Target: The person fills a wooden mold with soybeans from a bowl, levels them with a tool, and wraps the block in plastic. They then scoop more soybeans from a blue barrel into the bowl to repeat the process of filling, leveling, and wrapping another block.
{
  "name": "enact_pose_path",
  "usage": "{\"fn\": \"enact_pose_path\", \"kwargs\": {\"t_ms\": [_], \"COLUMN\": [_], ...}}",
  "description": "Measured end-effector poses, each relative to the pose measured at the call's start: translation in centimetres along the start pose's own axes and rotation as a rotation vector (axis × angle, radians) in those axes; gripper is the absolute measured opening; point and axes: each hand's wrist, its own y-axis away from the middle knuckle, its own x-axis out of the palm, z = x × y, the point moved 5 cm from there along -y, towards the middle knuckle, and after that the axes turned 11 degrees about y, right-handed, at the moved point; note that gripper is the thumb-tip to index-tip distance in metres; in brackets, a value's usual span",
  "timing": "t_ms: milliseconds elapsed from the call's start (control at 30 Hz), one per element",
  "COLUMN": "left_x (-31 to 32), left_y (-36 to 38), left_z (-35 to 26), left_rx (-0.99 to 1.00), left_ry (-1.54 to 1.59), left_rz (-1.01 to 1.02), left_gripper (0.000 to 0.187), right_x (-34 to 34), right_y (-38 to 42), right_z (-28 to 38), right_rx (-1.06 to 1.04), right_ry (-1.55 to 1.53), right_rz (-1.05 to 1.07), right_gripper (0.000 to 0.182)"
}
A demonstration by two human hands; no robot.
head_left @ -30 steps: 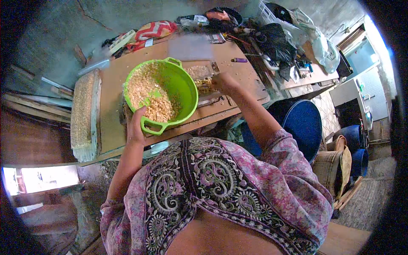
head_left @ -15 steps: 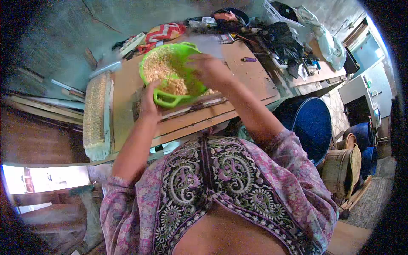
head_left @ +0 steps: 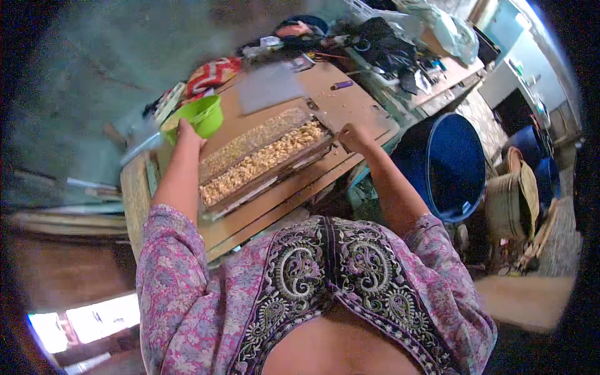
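Crumbly pale pieces (head_left: 265, 159) are spread in a long frame (head_left: 275, 173) between the hands. A green basin (head_left: 211, 119) is gripped by the left hand (head_left: 189, 133); the right hand (head_left: 354, 137) is curled beside the frame's end, any contents hidden. Corners should probably be filled evenly.

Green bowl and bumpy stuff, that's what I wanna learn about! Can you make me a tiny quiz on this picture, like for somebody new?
1. Which hand holds the green bowl?
2. True or false: in this view, the blue barrel stands to the right of the table.
3. Fill in: the right hand is near the ____ end of the long strip of bumpy pale pieces.

Key: 1. The left hand. 2. True. 3. Right.
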Motion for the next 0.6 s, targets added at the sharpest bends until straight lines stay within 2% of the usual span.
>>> {"fn": "enact_pose_path", "kwargs": {"t_ms": [100, 133, 167, 200, 233, 267, 300, 367, 400, 467, 500, 533, 567, 600], "left_x": [-3.1, -2.8, -3.5, -3.2, -3.2, -3.2, -4.4, -4.6, -4.1, -2.3, 0.0, 1.8, 3.2, 5.2], "left_y": [-9.9, -9.8, -9.5, -8.0, -7.1, -6.2, -8.3, -14.4, -13.4, -6.8, -1.4, 0.4, 1.7, 4.0], "left_z": [0.1, 0.3, -0.2, 0.0, -0.1, -0.2, -0.1, 0.2, 0.3, -0.7, -1.5, -0.2, 1.1, 3.0], "left_rx": [-0.012, -0.011, 0.116, 0.11, 0.169, 0.227, 0.221, 0.127, 0.127, 0.405, 0.8, 0.81, 0.814, 0.931], "left_ry": [-0.03, -0.052, -0.211, -0.216, -0.163, -0.111, -0.114, 0.041, 0.045, -0.068, -0.324, -0.418, -0.514, -0.89], "left_rz": [-0.041, -0.061, -0.269, -0.267, -0.289, -0.313, -0.316, 0.231, 0.231, -0.101, -0.086, 0.049, 0.182, 0.458], "left_gripper": [0.045, 0.045, 0.043, 0.043, 0.043, 0.044, 0.044, 0.054, 0.054, 0.05, 0.046, 0.043, 0.04, 0.035], "right_x": [-1.0, -1.3, -1.5, -1.2, -1.3, -1.1, -1.1, -0.7, 0.0, -0.3, -1.4, -2.1, -2.9, -2.7], "right_y": [1.5, 1.9, 2.3, 2.7, 3.2, 3.5, 4.1, 4.8, 4.7, 5.0, 5.5, 6.0, 6.3, 6.2], "right_z": [1.5, 1.7, 2.0, 2.1, 1.8, 1.3, 1.4, 1.1, 0.2, -0.2, 0.1, 0.4, 0.8, 0.5], "right_rx": [-0.043, -0.031, -0.007, 0.015, -0.023, -0.019, -0.055, -0.093, -0.065, -0.044, 0.012, 0.066, 0.011, 0.007], "right_ry": [-0.026, -0.024, -0.055, -0.088, -0.104, -0.102, -0.071, -0.038, -0.07, -0.103, -0.187, -0.27, -0.345, -0.344], "right_rz": [0.0, -0.002, 0.028, 0.06, -0.041, -0.041, -0.054, -0.067, -0.067, -0.068, -0.027, 0.016, -0.058, -0.053], "right_gripper": [0.023, 0.023, 0.02, 0.018, 0.022, 0.022, 0.022, 0.022, 0.02, 0.019, 0.017, 0.015, 0.012, 0.012]}}
